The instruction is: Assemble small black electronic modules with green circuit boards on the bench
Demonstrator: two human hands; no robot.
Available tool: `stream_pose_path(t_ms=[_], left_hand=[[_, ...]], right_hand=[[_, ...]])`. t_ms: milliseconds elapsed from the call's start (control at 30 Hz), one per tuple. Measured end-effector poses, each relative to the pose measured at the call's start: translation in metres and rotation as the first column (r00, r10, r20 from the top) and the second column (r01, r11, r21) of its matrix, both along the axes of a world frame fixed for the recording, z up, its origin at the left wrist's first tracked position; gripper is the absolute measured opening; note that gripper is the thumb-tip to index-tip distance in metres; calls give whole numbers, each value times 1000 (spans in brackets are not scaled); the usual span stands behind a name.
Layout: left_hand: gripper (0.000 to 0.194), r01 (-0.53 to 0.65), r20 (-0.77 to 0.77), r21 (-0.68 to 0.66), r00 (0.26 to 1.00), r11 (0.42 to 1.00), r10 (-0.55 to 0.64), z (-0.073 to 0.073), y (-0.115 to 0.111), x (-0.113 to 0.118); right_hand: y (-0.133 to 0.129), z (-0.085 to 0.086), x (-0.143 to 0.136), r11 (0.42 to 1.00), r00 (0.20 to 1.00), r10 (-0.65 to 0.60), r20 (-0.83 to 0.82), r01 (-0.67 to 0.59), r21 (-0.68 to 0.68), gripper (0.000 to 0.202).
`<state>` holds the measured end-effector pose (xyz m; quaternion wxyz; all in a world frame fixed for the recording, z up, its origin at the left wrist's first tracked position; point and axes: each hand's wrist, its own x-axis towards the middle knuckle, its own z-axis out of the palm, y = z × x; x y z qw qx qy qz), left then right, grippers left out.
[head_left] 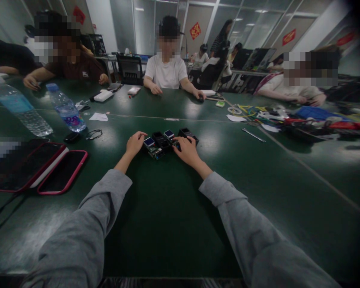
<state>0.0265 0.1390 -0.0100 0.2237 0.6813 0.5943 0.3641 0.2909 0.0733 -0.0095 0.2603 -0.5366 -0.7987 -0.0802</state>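
Note:
Four small electronic pieces stand close together on the dark green table [168, 200]. On the left is a circuit board [155, 152] with a small lit screen [149, 142]. Beside it sits a black box-shaped case [160, 140]. A second small screen [169, 134] belongs to another board, and a second black case [193, 134] is at the right. My left hand [134, 144] rests at the left board's edge, its fingers loosely stretched out. My right hand [186, 150] has its thumb and fingers around the second board, whose lower part is mostly hidden.
At left are two water bottles [66, 110], a red-edged phone case [63, 172], a black cable [94, 134] and paper [99, 117]. A wrench [253, 135] and tangled cables [288, 118] lie to the right. Several people sit around the table.

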Motion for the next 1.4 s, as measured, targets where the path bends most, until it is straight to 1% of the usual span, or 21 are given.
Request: stream_pose_path(t_ms=[267,633,800,1267,1400], left_hand=[[28,5,9,-10,1000,1000,-5,3,-3,1],[28,-7,-2,6,1000,1000,7,-1,1,0],[28,-15,-7,3,1000,1000,15,0,0,1],[28,10,7,2,1000,1000,-10,0,0,0],[27,-3,3,-6,1000,1000,3,1,0,0]], right_hand=[[1,-1,1,1000,1000,1,5,-1,-7,29],[1,-1,1,1000,1000,4,-2,-4,12,29],[1,-1,0,1000,1000,-9,9,9,5,29],[0,-1,1,1000,1000,-5,3,5,-4,29],[0,0,1,1000,1000,-2,11,2,2,29]])
